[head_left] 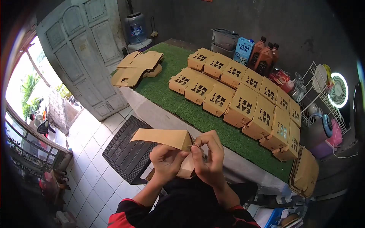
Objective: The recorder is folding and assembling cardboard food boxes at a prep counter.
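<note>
A partly folded brown cardboard box (164, 137) is held up in front of my body, its long flap sticking out to the left. My left hand (167, 159) grips its lower side, thumb pointing toward the right. With bent fingers and thumb pinched together, my right hand (208, 157) holds the box's right corner edge. Part of the box's inside, pale in colour, shows between the two hands. Beyond my hands, rows of folded brown boxes (218, 99) with dark lettering stand on a green grass-like mat (159, 91).
Flat cardboard blanks (138, 66) lie stacked at the table's far left, and more blanks (305, 171) lean at its right end. A blue carton (243, 49) and brown bottles (262, 55) stand behind the boxes. A dark plastic stool (127, 148) is left of me; a lit fan (337, 90) is right.
</note>
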Demonstrator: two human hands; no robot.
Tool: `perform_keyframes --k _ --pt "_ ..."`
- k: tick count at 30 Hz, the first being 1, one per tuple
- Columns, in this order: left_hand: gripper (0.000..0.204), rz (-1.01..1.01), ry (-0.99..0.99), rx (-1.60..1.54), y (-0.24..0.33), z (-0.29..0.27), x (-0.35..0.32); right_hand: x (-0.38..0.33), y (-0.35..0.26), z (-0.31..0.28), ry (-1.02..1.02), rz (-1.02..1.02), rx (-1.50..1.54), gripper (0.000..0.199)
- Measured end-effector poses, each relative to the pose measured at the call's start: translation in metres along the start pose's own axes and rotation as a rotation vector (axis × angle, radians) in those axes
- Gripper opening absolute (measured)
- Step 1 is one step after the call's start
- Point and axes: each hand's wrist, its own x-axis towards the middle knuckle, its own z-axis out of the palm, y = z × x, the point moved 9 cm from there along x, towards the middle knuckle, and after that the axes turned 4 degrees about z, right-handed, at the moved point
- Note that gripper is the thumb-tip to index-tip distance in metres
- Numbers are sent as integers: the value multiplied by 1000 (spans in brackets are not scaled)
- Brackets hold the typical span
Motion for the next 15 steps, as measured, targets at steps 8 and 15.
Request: perform_keyframes --k 8,15 --pt "15 31 36 -94 -8 1 1 3 11 -4 -31 -7 -34 7" --pt "10 1 41 -97 -13 4 -2 -1 9 -9 15 5 36 7"
